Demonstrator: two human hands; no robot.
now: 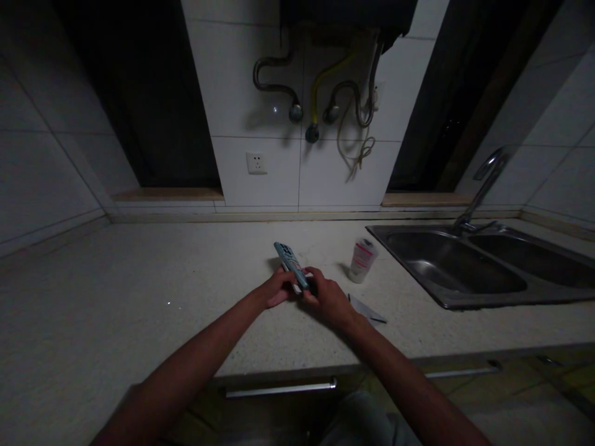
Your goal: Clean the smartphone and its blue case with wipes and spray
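Observation:
A phone in a teal patterned case is tilted above the countertop, its camera side facing up. My left hand is closed round its left side, with the thumb on the edge. My right hand grips the lower right end. A thin white edge shows beneath the phone; what it belongs to I cannot make out. Just right of my right hand, a flat pale piece with a dark edge lies on the counter, partly hidden by the wrist. Beyond it stands a clear plastic cup with pink print.
The pale speckled countertop runs along a tiled wall. A double steel sink with a tap is at the right. Hoses and valves hang below a dark box, near a wall socket. Drawer handles line the front.

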